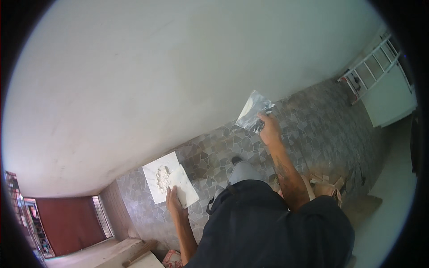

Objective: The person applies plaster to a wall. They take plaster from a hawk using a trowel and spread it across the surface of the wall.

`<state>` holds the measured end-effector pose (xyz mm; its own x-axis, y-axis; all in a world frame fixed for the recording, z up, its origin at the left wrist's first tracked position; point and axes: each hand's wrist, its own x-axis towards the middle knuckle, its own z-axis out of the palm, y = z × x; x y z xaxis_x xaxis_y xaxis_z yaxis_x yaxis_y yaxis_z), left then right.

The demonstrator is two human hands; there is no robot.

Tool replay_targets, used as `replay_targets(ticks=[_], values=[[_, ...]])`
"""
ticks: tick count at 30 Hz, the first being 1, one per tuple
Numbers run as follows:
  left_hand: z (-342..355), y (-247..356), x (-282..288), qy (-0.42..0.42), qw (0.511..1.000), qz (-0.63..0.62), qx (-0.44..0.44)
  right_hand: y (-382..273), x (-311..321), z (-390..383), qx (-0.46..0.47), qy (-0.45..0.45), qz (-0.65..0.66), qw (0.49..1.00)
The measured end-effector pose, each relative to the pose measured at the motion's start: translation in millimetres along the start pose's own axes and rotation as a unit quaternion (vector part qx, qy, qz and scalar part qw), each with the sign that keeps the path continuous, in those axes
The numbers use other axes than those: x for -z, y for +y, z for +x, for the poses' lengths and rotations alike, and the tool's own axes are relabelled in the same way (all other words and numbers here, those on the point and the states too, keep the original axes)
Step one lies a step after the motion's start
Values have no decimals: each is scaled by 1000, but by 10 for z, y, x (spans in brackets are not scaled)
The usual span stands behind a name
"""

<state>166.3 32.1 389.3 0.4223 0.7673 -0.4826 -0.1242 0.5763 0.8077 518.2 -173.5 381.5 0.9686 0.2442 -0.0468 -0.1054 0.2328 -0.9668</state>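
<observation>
My right hand [270, 130] is closed around a wide metal putty knife [254, 109], raised near the wall. Its broad blade is smeared with white, and the handle is mostly hidden by the fingers. Lower left, my left hand [174, 203] grips a flat white board [154, 178] by its near edge, thumb on top. A lumpy heap of off-white putty [163, 177] lies on that board. A second white flat piece [184, 190] overlaps its right side, close to the thumb; how the two are joined I cannot tell.
A large pale wall [134, 85] rises ahead, meeting a stone-patterned floor [214, 154]. A ladder [373, 67] leans by a pale panel [391, 98] at right. Cardboard [328, 183] lies near my right side. A red-brown panel [69, 223] stands far left.
</observation>
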Motion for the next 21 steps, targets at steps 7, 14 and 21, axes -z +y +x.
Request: replay_targets(ticks=[7,14,21], values=[[440,164,-994,-33,999,13,-24,-328,-151,575,-99,-42,53,993],[581,85,-1398,-42,998,6,-50,-481,-360,1044,-66,-106,-54,991],[743,-140,-1206,-5,999,-21,-44,-498,-499,1221,-85,-58,60,993]])
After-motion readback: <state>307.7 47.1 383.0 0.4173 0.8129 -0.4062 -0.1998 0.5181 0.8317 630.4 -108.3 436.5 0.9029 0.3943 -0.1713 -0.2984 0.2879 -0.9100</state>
